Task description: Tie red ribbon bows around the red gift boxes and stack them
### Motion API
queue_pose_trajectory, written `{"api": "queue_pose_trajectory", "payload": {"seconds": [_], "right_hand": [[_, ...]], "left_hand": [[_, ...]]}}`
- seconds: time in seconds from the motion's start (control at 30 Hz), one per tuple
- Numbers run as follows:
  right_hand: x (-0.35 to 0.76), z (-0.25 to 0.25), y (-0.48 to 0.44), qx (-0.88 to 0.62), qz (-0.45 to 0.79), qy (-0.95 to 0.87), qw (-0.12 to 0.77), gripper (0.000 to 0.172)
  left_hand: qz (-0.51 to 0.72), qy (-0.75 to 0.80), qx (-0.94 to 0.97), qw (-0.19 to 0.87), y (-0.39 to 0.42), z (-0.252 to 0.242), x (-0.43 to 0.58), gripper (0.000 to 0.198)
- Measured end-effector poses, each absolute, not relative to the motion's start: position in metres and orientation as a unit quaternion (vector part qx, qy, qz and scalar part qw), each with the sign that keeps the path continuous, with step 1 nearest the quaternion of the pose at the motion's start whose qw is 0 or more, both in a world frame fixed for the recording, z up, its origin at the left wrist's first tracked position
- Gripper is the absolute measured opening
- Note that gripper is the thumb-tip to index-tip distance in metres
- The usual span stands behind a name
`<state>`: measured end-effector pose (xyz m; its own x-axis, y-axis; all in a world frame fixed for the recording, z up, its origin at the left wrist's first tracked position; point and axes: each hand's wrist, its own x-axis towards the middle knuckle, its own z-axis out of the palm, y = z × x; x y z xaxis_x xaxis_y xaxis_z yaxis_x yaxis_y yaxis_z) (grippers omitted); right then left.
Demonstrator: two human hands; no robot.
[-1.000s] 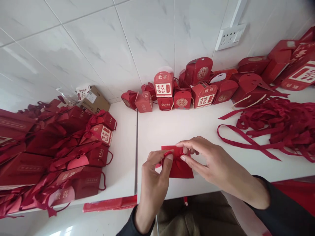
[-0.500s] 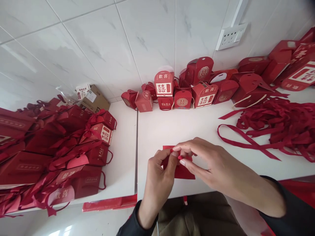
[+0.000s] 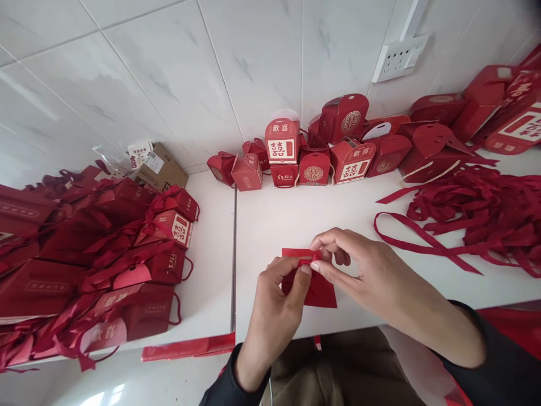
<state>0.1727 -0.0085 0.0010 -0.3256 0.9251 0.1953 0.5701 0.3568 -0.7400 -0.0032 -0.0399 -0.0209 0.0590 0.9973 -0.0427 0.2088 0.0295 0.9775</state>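
Note:
A red gift box [image 3: 322, 294] sits on the white table near its front edge, partly covered by both hands. Over its top, my left hand [image 3: 284, 299] pinches a red ribbon [image 3: 311, 260] between thumb and forefinger. My right hand [image 3: 353, 260] grips the same ribbon just to the right, thumb against forefinger, the other fingers curled. The thumbs nearly meet above the box. How the ribbon passes around the box is hidden by my fingers.
Loose red ribbons [image 3: 477, 217] lie in a heap at the right. Along the tiled wall stand several red boxes [image 3: 282, 144]. Many ribboned boxes [image 3: 147, 310] crowd the left table, with a brown carton [image 3: 163, 169] behind. A socket panel [image 3: 399, 58] is on the wall.
Both hands stay over the box. My right hand has shifted slightly up, and a short stretch of ribbon now shows between the fingers of the two hands.

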Motion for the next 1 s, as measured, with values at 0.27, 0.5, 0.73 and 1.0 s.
{"api": "queue_pose_trajectory", "payload": {"seconds": [0.27,0.5,0.73,1.0], "right_hand": [[0.184,0.005,-0.003,-0.499,0.415,-0.711,0.268,0.017],[0.186,0.003,-0.002,-0.483,0.413,-0.72,0.279,0.018],[0.184,0.004,-0.007,-0.522,0.363,-0.715,0.292,0.028],[0.183,0.003,-0.006,-0.5,0.404,-0.726,0.245,0.028]], "left_hand": [[0.439,0.546,0.503,0.507,-0.041,-0.027,-0.005,0.027],[0.421,0.532,0.52,0.518,-0.04,-0.022,-0.005,0.028],[0.447,0.528,0.487,0.532,-0.039,-0.024,-0.005,0.037],[0.445,0.52,0.497,0.533,-0.04,-0.025,-0.007,0.038]]}}
